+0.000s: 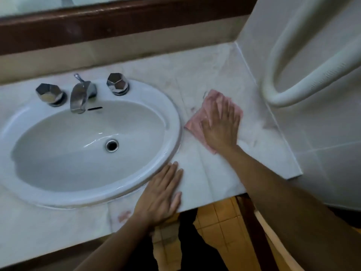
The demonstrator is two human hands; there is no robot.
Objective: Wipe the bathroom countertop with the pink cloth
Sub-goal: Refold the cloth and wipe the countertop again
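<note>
Both hands flat; pink cloth seemingly pinned

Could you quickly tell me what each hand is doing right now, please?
Left hand: open, flat on the countertop beside the sink, holding nothing.
Right hand: open, palm pressed flat on the pink cloth.

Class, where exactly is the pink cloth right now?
The pink cloth lies flat on the countertop to the right of the sink, pressed under the right hand.
</note>
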